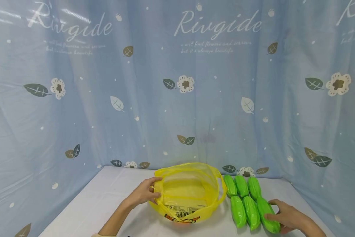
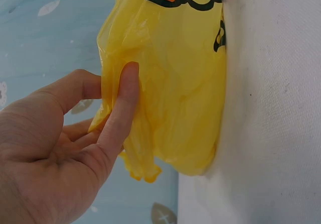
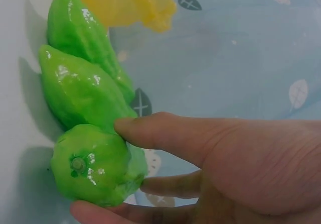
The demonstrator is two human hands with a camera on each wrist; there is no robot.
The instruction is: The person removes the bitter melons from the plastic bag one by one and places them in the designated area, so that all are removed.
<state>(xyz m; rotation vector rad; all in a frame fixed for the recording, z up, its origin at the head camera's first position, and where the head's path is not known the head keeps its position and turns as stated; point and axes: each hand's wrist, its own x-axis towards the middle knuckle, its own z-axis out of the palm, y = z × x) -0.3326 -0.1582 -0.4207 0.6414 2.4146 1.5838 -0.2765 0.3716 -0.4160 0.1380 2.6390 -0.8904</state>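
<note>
A yellow plastic bag point(image 1: 183, 189) stands with its mouth spread on the white table. My left hand point(image 1: 144, 192) pinches the bag's left rim; in the left wrist view, the thumb point(image 2: 128, 83) lies over the thin film. Several glossy green bitter melons point(image 1: 238, 210) lie in two rows to the right of the bag. Around the nearest one at the right end, a bitter melon point(image 3: 93, 166) with its stem end toward the wrist camera, the thumb and fingers of my right hand point(image 1: 288, 217) are closed. It still lies among the others.
The white table point(image 1: 94, 197) meets a blue patterned curtain point(image 1: 153, 98) at the back and both sides. A loop handle point(image 1: 223, 187) of the bag sticks out toward the melons, close to the back row. Printed lettering shows on the bag's front.
</note>
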